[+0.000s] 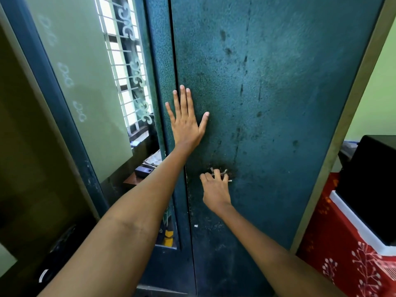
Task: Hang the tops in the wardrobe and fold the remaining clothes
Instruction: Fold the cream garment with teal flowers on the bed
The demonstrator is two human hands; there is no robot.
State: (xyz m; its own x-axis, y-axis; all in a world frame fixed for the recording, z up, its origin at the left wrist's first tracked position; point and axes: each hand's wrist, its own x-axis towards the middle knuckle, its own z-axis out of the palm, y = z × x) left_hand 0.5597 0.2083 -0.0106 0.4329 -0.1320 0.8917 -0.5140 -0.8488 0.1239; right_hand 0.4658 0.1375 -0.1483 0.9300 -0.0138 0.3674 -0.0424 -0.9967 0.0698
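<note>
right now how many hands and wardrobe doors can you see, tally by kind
hands: 2, left hand flat on the door, right hand gripping the metal handle
wardrobe doors: 2, mirrored door, plain teal door
total: 4

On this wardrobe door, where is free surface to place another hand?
The wardrobe door is bare above and right of the left hand, and below the right hand. It is crowded at the metal handle, gripped by the right hand, and along the door seam.
</note>
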